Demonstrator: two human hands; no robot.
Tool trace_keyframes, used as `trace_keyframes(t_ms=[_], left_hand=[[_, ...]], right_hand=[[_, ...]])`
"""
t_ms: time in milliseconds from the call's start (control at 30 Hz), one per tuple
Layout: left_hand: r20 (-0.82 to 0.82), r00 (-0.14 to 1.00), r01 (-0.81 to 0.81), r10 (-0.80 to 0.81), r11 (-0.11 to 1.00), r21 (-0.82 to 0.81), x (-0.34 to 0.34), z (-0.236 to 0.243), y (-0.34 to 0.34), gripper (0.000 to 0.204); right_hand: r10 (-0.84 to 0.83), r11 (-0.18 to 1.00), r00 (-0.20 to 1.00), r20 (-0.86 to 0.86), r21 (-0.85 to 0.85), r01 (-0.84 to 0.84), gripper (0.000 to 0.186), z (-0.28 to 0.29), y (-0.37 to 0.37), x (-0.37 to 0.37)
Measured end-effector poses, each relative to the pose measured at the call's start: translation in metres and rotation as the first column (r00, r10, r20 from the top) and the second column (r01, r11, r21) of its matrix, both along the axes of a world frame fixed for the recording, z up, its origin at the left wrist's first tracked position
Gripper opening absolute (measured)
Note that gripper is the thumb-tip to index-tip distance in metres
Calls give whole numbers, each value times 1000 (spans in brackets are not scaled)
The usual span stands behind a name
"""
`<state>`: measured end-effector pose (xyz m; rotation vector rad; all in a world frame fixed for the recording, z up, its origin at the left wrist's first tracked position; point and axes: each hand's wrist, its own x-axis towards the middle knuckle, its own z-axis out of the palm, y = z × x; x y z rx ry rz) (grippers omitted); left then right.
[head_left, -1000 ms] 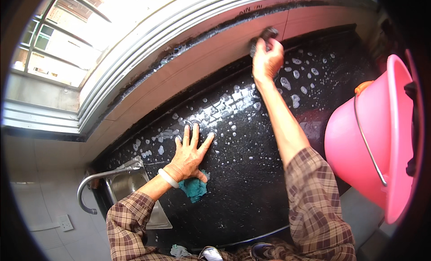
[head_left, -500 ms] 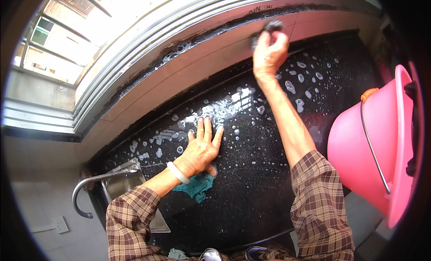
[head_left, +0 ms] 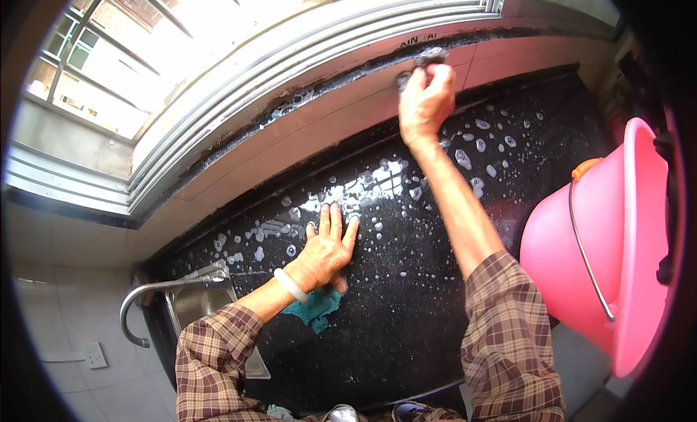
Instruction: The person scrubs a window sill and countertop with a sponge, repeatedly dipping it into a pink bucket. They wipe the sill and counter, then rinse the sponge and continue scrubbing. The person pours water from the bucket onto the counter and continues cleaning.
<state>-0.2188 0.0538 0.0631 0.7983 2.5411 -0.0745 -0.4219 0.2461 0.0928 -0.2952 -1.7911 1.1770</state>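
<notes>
My right hand (head_left: 427,106) is closed around a dark, shiny scouring pad (head_left: 431,56), apparently steel wool. It presses the pad to the tiled strip (head_left: 348,106) just below the window frame. My left hand (head_left: 324,253), with a white band at its wrist, rests flat on the wet black countertop (head_left: 385,327), fingers spread. A crumpled teal cloth (head_left: 316,311) lies beneath the heel and thumb of that hand, partly hidden by them. Suds and water drops (head_left: 463,159) dot the counter around both arms.
On the right stands a large pink bucket (head_left: 573,240) with a wire handle. A curved metal faucet (head_left: 134,306) reaches over a steel sink (head_left: 181,303) at left. The window track (head_left: 305,55) runs along the back, with bars outside.
My right hand has shifted a little left and down along the tiled strip with the scouring pad. My left hand stays planted on the counter. The whole view has tilted slightly.
</notes>
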Motion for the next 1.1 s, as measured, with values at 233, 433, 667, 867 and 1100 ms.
trace_keyframes(t_ms=[233, 433, 667, 867, 1100], left_hand=[[-4, 1000, -15, 15, 1000, 20, 0, 2, 2, 149], [8, 1000, 1, -1, 1000, 14, -1, 5, 5, 147], [11, 999, -37, 37, 999, 21, 0, 1, 5, 146], [6, 999, -52, 52, 997, 49, 1, 4, 7, 147], [-93, 988, -102, 122, 976, 194, 14, -14, 1, 137]], right_hand=[[424, 867, 887, -183, 366, -338, 18, -40, -92, 42], [-4, 998, 1000, -11, 64, 5, 9, -14, 18, -11], [293, 919, 946, -139, 314, -239, 14, -55, -93, 34], [307, 886, 951, -27, 374, -275, 14, -27, -42, 30], [63, 975, 995, -81, 216, -44, 12, -31, -43, 4]])
